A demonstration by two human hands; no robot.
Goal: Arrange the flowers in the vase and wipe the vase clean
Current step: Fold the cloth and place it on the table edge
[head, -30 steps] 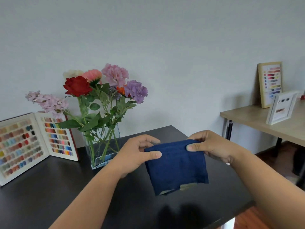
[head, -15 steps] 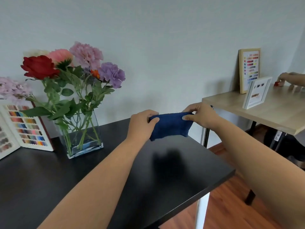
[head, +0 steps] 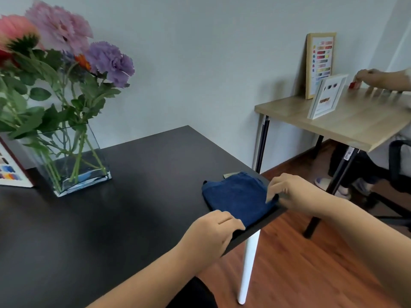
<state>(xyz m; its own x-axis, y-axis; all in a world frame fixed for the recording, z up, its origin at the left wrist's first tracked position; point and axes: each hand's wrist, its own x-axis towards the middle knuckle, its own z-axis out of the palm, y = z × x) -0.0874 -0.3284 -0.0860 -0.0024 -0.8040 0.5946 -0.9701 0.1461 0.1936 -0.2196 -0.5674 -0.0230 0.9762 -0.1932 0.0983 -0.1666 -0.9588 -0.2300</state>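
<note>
A folded dark blue cloth (head: 238,196) lies flat at the right front corner of the black table (head: 133,196). My left hand (head: 213,232) pinches its near edge at the table's rim. My right hand (head: 291,194) pinches its right edge. A square clear glass vase (head: 66,161) with some water stands at the far left of the table. It holds the flowers (head: 66,47): pink, purple, orange and red blooms on green leafy stems. Both hands are far to the right of the vase.
A colour sample board (head: 10,170) leans left of the vase. To the right stands a wooden table (head: 347,123) with two framed cards (head: 320,63); another person's hand (head: 373,78) touches small items there. A black chair (head: 398,165) and wood floor lie beyond the table's white leg (head: 248,265).
The cloth was held up in the air between both hands; it now lies on the table's right front corner. My view has swung right and the vase has slid to the left edge.
</note>
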